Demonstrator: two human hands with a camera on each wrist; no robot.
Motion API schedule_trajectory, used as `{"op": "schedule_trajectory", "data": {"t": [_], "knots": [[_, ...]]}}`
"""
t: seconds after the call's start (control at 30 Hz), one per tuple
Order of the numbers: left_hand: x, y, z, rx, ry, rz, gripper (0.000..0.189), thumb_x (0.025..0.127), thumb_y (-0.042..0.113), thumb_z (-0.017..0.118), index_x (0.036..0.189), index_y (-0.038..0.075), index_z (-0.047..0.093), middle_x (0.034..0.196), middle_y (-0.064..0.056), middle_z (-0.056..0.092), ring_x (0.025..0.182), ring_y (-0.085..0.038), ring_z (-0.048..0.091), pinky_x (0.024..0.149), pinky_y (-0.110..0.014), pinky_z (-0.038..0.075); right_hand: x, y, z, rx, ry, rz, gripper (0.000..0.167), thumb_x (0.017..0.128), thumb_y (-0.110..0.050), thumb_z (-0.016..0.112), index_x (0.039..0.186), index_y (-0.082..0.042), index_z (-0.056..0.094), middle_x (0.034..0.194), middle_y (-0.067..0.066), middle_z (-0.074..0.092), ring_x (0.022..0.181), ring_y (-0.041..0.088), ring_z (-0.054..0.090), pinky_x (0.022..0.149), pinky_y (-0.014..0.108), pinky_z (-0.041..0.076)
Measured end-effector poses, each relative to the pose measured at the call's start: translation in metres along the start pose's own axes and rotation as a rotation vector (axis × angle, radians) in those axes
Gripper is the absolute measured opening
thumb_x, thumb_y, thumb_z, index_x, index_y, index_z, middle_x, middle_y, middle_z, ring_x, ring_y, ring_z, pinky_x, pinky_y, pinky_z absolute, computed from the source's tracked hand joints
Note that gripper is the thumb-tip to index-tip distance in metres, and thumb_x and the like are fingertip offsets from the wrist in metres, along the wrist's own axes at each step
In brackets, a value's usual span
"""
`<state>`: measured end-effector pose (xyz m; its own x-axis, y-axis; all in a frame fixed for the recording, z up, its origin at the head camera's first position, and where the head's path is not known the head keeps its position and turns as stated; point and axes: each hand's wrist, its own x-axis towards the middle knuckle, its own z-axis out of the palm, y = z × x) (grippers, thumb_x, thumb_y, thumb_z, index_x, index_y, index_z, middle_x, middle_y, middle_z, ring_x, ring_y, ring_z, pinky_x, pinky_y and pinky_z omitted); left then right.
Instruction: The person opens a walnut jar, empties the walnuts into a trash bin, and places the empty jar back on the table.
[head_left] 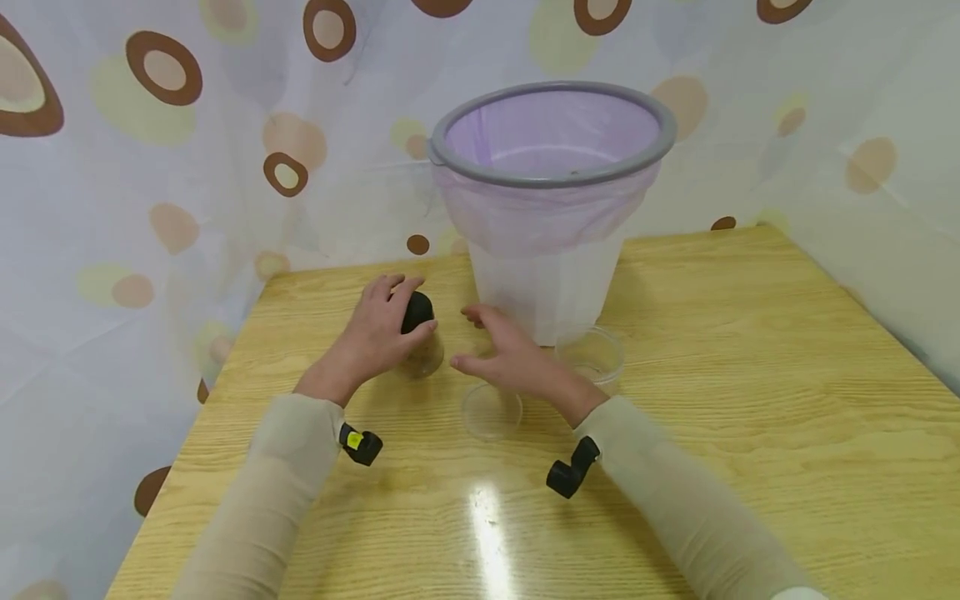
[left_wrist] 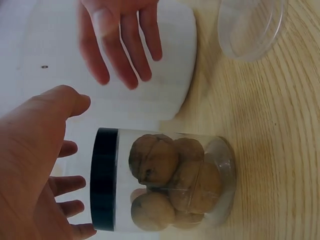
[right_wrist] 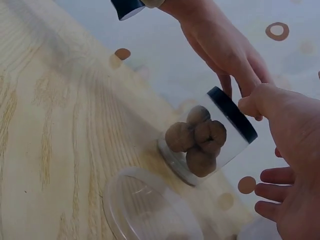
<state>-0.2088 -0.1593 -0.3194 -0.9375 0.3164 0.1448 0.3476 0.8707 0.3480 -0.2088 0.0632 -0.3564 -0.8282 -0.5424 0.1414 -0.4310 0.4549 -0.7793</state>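
Observation:
A clear jar [left_wrist: 175,185] with a black lid [left_wrist: 103,180] stands upright on the table, and several round brown walnuts [left_wrist: 159,161] show through its wall. Over the lid hovers my left hand [head_left: 378,333], fingers spread loosely around its edge; in the left wrist view, space shows between most fingers and the lid. My right hand [head_left: 513,354], fingers apart and holding nothing, is to the right of the jar. Below that hand lies a clear round lid [head_left: 491,412] on the table. A clear round tub [head_left: 590,354] stands behind the right wrist, partly hidden.
A white bin [head_left: 543,283] with a grey rim and a purple liner stands at the back of the wooden table [head_left: 750,400]. Behind the table hangs a patterned curtain [head_left: 360,192]. A pale wall [head_left: 885,250] borders the right side.

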Motion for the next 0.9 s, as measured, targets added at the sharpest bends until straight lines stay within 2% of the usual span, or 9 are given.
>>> {"op": "schedule_trajectory", "data": {"t": [0.17, 0.47, 0.63, 0.8, 0.9], "knots": [[0.005, 0.001, 0.004, 0.039, -0.031, -0.020, 0.064, 0.099, 0.038, 0.055, 0.152, 0.010, 0.034, 0.155, -0.023, 0.030, 0.145, -0.043, 0.026, 0.118, -0.058, 0.026, 0.011, 0.006, 0.016, -0.007, -0.013, 0.036, 0.073, 0.092, -0.028, 0.069, 0.149, -0.003, 0.033, 0.150, 0.020, 0.042, 0.137, 0.037, 0.043, 0.111, 0.050, 0.040], [0.007, 0.005, 0.010, 0.100, -0.020, -0.028, 0.056, 0.102, 0.035, 0.051, 0.147, 0.003, 0.041, 0.150, -0.025, 0.039, 0.140, -0.044, 0.034, 0.115, -0.058, 0.030, 0.034, 0.014, 0.041, -0.020, -0.005, 0.096, 0.089, 0.089, -0.043, 0.072, 0.153, -0.003, 0.025, 0.153, 0.017, 0.038, 0.136, 0.032, 0.044, 0.110, 0.044, 0.042], [0.008, 0.007, 0.008, 0.110, -0.031, -0.041, 0.053, 0.102, 0.035, 0.051, 0.146, 0.007, 0.045, 0.149, -0.024, 0.041, 0.138, -0.043, 0.038, 0.112, -0.058, 0.036, 0.046, 0.016, 0.049, 0.059, -0.014, 0.065, 0.086, 0.085, -0.043, 0.076, 0.150, -0.009, 0.030, 0.148, 0.009, 0.043, 0.133, 0.026, 0.046, 0.110, 0.041, 0.042], [0.011, 0.010, 0.006, 0.123, -0.044, -0.039, 0.054, 0.101, 0.036, 0.053, 0.146, 0.008, 0.046, 0.147, -0.023, 0.043, 0.136, -0.042, 0.041, 0.110, -0.055, 0.040, 0.055, 0.019, 0.061, 0.189, -0.003, -0.029, 0.080, 0.087, -0.029, 0.076, 0.148, -0.011, 0.029, 0.146, 0.005, 0.043, 0.133, 0.017, 0.047, 0.113, 0.037, 0.039], [0.012, 0.010, 0.004, 0.135, -0.053, -0.045, 0.054, 0.101, 0.035, 0.054, 0.146, 0.007, 0.045, 0.147, -0.022, 0.043, 0.136, -0.041, 0.041, 0.110, -0.053, 0.040, 0.059, 0.020, 0.068, 0.215, 0.022, -0.075, 0.078, 0.090, -0.022, 0.073, 0.150, -0.008, 0.025, 0.148, 0.008, 0.041, 0.133, 0.019, 0.048, 0.113, 0.037, 0.039]]}}
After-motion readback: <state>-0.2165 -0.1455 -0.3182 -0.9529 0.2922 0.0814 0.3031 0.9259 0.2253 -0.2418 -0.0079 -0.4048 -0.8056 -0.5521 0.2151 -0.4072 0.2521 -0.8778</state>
